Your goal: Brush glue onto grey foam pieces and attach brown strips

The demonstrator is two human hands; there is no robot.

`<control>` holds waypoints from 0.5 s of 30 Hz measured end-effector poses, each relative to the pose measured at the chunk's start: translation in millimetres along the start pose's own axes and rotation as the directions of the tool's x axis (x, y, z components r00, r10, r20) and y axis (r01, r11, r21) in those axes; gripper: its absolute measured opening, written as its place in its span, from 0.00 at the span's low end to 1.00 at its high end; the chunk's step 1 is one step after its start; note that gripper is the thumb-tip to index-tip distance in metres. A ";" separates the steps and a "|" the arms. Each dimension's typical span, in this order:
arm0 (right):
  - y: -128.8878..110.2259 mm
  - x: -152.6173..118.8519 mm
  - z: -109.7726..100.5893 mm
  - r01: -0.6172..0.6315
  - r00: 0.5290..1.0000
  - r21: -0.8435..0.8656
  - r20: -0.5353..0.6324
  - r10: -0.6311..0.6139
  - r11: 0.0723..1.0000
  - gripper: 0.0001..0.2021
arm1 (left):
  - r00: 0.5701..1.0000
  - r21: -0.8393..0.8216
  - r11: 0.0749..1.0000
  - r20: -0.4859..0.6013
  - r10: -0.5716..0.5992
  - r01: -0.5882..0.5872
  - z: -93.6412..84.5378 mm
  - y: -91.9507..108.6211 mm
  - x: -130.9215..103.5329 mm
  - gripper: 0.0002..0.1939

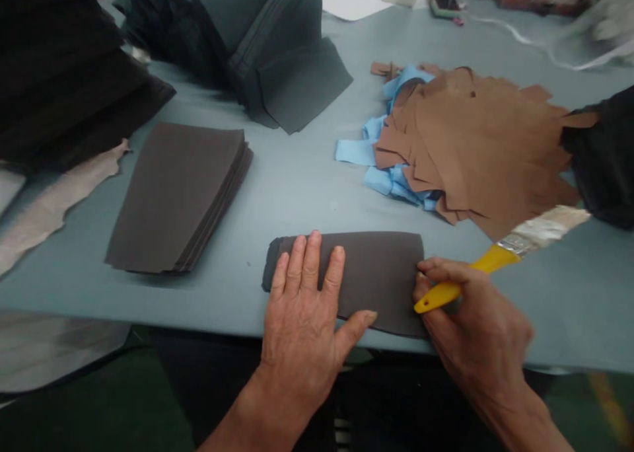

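My left hand (307, 313) lies flat, fingers apart, on a dark grey-brown panel (381, 273) near the table's front edge. A darker strip (270, 264) shows under the panel's left end. My right hand (475, 326) is closed around a paintbrush (495, 260) with a yellow handle and whitish bristles, which point up and to the right. The thumb and forefinger of that hand touch the panel's right edge. To the left of my hands, a stack of similar panels (178, 194) lies on the table.
Brown pieces with light blue strips (485, 141) are heaped at the right, beside a black bundle (607, 158). Dark green-grey fabric pieces (277, 42) stand at the back. Black layered material (59, 75) piles up at the left. A phone (443, 2) lies at the far side of the table (302, 174).
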State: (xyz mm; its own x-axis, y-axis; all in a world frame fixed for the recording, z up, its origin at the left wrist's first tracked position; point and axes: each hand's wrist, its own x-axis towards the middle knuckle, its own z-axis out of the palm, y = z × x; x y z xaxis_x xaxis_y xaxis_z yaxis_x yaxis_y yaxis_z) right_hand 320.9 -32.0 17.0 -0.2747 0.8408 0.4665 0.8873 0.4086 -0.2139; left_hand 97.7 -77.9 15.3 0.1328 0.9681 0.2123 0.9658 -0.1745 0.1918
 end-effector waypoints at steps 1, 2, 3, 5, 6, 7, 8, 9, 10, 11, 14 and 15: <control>-0.3 1.5 -1.2 0.010 1.000 -0.001 0.004 -0.010 1.000 0.01 | 1.000 -0.002 1.000 -0.006 0.000 0.000 0.2 0.7 0.5 0.36; -0.7 3.3 -3.0 0.018 1.000 -0.001 0.015 -0.018 1.000 0.01 | 1.000 -0.001 1.000 -0.012 0.003 -0.003 0.6 1.4 1.1 0.33; -1.5 5.1 -5.2 0.022 0.999 0.000 0.028 -0.022 1.000 0.03 | 1.000 0.001 1.000 -0.018 0.007 -0.007 1.1 1.9 1.6 0.31; -5.1 9.2 -9.8 0.027 0.999 0.012 0.028 -0.027 1.000 0.05 | 0.999 0.004 1.000 -0.036 0.016 -0.016 2.2 2.4 2.5 0.28; -8.4 11.4 -11.5 0.027 1.000 0.031 0.015 -0.028 0.999 0.06 | 0.999 0.005 1.000 -0.044 0.019 -0.019 2.6 2.5 2.9 0.27; -12.9 13.6 -12.2 0.028 1.000 0.064 -0.003 -0.028 0.998 0.07 | 0.999 0.007 1.000 -0.050 0.021 -0.021 2.8 2.4 3.3 0.27; -18.4 15.9 -11.5 0.032 0.999 0.110 -0.016 -0.031 0.993 0.08 | 0.998 0.010 1.000 -0.055 0.025 -0.024 3.0 2.2 3.5 0.26; -24.7 18.2 -9.3 0.041 0.999 0.166 -0.020 -0.038 0.985 0.09 | 0.998 0.016 0.999 -0.060 0.030 -0.029 3.1 1.8 3.7 0.26; -31.4 20.4 -5.4 0.052 0.999 0.224 -0.014 -0.050 0.973 0.09 | 0.997 0.023 0.999 -0.066 0.037 -0.035 3.3 1.2 3.8 0.26; -38.1 22.5 0.0 0.068 0.998 0.276 -0.003 -0.070 0.959 0.09 | 0.997 0.032 0.999 -0.069 0.044 -0.041 3.5 0.6 3.8 0.25; -54.1 27.2 20.6 0.093 0.992 0.364 0.043 -0.116 0.927 0.07 | 0.995 0.045 0.997 -0.070 0.069 -0.066 4.0 -1.7 3.6 0.25; -56.9 28.0 26.9 0.089 0.990 0.375 0.065 -0.122 0.923 0.07 | 0.995 0.047 0.996 -0.070 0.075 -0.071 4.1 -2.3 3.6 0.25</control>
State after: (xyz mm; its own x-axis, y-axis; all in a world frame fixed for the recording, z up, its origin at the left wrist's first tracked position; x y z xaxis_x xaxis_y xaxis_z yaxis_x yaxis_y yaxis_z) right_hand 252.7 -22.2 19.2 -0.4039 0.8060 0.4327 0.6553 0.5849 -0.4779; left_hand 96.9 -73.3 11.7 0.1885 0.9375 0.2925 0.9633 -0.2345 0.1307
